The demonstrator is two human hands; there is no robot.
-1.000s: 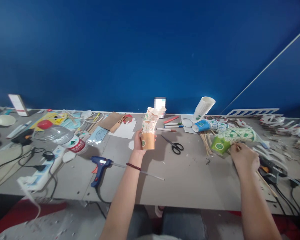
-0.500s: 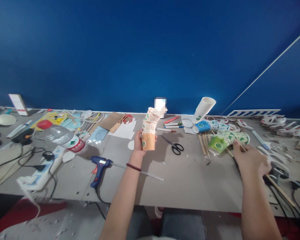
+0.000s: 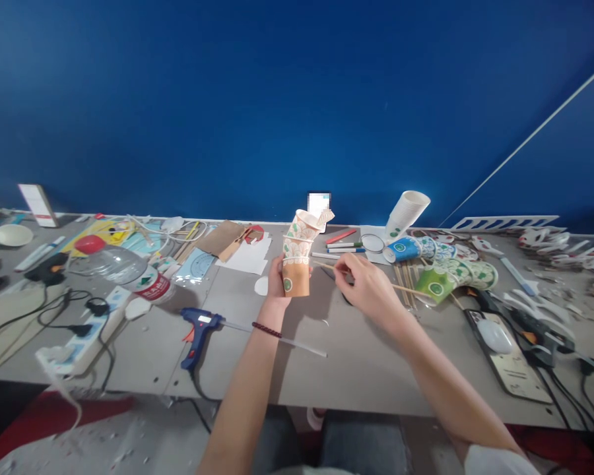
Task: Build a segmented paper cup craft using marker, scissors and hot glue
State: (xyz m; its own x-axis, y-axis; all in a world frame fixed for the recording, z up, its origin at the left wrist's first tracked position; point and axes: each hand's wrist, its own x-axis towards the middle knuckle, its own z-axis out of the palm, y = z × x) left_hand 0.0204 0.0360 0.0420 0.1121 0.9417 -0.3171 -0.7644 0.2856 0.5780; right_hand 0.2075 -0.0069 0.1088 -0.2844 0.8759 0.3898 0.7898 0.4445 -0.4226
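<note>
My left hand (image 3: 276, 285) is wrapped round a bent column of joined paper cups (image 3: 296, 280), orange at the bottom and white with leaf patterns above. The column is held above the table, its top leaning right. In my right hand (image 3: 363, 284) a thin wooden stick (image 3: 403, 288) is pinched between thumb and fingers. The stick's tip points left, close to the orange cup; whether it touches is unclear. Scissors (image 3: 330, 271) lie mostly hidden behind my right hand.
A blue glue gun (image 3: 198, 328) lies left, near a water bottle (image 3: 123, 267) and a power strip (image 3: 92, 336). On the right are green cups (image 3: 435, 284), blue cups (image 3: 406, 248), stacked white cups (image 3: 406, 214), and a phone (image 3: 517, 376) with a mouse (image 3: 495, 336) on it.
My right hand has moved left from beside the green cups to the middle, bringing the wooden stick near the held cups. My left hand has barely moved.
</note>
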